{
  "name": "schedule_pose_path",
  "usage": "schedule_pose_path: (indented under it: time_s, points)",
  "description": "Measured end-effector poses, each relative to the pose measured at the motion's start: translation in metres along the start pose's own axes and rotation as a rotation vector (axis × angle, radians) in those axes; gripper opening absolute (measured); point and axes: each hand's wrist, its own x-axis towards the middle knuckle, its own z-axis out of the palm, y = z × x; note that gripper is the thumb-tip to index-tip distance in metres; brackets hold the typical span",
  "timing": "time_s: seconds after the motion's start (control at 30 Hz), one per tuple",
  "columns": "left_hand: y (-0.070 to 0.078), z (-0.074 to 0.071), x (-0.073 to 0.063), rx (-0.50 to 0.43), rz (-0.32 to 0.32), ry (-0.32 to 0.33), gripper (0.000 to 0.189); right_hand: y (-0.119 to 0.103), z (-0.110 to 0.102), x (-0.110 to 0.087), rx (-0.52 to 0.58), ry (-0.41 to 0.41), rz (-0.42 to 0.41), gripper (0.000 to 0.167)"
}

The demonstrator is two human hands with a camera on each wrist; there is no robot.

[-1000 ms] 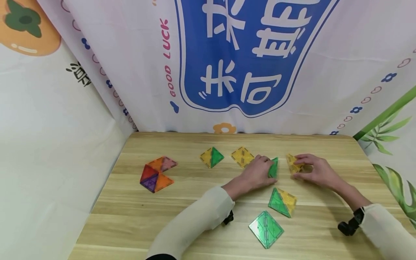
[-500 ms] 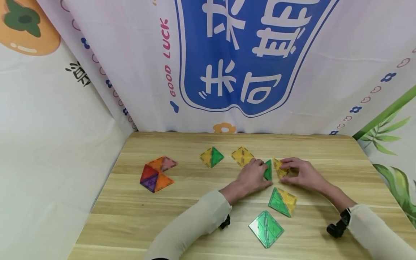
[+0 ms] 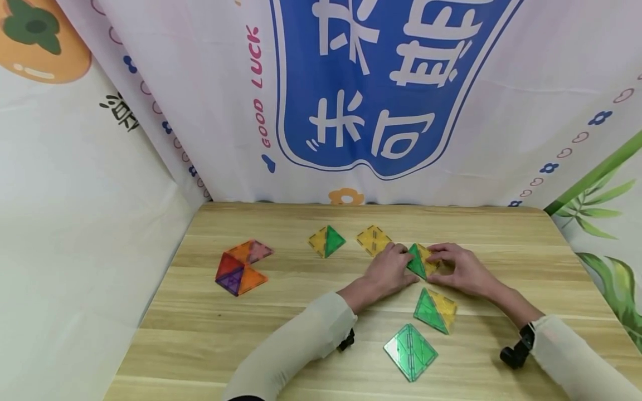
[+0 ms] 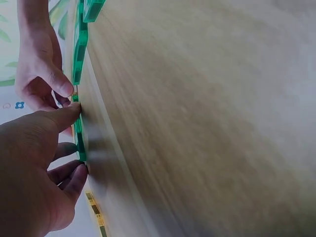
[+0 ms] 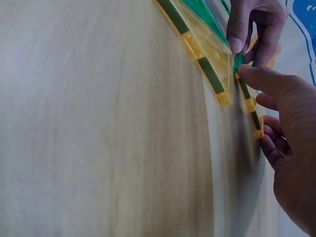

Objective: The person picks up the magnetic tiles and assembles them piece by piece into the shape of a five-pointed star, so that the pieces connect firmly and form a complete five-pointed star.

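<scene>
My left hand [image 3: 385,274] pinches a green triangular magnetic tile [image 3: 416,263] between thumb and fingers, low over the table. From the other side, my right hand [image 3: 465,270] grips a yellow triangular magnetic tile [image 3: 426,257] by its edges. The long sides of the two tiles meet, making a green-and-yellow square turned on its corner. In the right wrist view, fingertips sit at both ends of the yellow tile [image 5: 252,106]. The left wrist view shows the green tile [image 4: 80,143] edge-on under the left fingers.
Nearer the front lie a green-yellow tile pair [image 3: 435,312] and an all-green pair [image 3: 410,353]. Behind the left hand is a yellow pair [image 3: 373,239], with another yellow-green pair [image 3: 327,241] to its left. Several red, orange, pink and purple tiles [image 3: 236,270] form a partial ring at left.
My right hand has moved left with the yellow tile until it meets the green one. The left hand shifted slightly left, and its green tile now lies flatter.
</scene>
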Motion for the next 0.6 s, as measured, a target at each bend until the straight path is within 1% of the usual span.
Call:
schedule_pose_path:
  time_s: [0.13,0.23,0.37,0.47,0.6]
  points:
    - [0.0,0.001,0.0,-0.004,0.007,0.004,0.054,-0.002,-0.001,0.0,0.004,-0.009,0.008,0.036]
    - [-0.002,0.0,0.0,-0.015,0.023,0.0,0.053,-0.004,-0.003,0.0,0.013,-0.019,0.017,0.037]
    - [-0.006,-0.003,-0.004,-0.061,0.04,-0.017,0.051,-0.007,-0.005,0.003,0.011,-0.004,-0.003,0.034]
    - [-0.013,-0.006,-0.011,-0.108,0.044,-0.019,0.052,-0.011,-0.006,0.005,0.002,0.01,-0.021,0.034]
    - [-0.025,-0.012,-0.027,-0.143,0.05,0.0,0.054,-0.02,-0.006,0.008,-0.003,0.004,-0.034,0.036]
